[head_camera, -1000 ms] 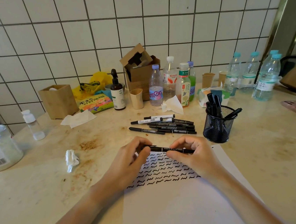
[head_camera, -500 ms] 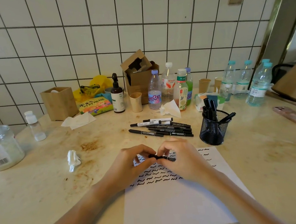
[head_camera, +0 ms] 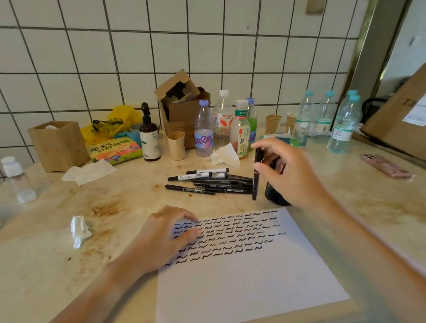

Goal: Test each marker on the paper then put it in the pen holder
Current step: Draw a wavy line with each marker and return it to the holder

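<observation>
Marker (head_camera: 256,174) hangs almost upright in the right hand (head_camera: 290,171), pinched by its grip, just left of the pen holder (head_camera: 275,197); left hand (head_camera: 163,236) rests with loosely bent fingers on the paper (head_camera: 245,276)

Soft even daylight, faint shadows — wide-angle bending at edges, slight blur

I can read little here. The purple-capped water bottle (head_camera: 203,131) has a label with large letters that look like "anten" — the first is cut off. The cardboard box (head_camera: 412,113) shows "1a" beside its white shipping label. The snack bag (head_camera: 115,151) and green-capped drink bottle (head_camera: 240,129) carry Chinese characters — too small for me to make out.
</observation>
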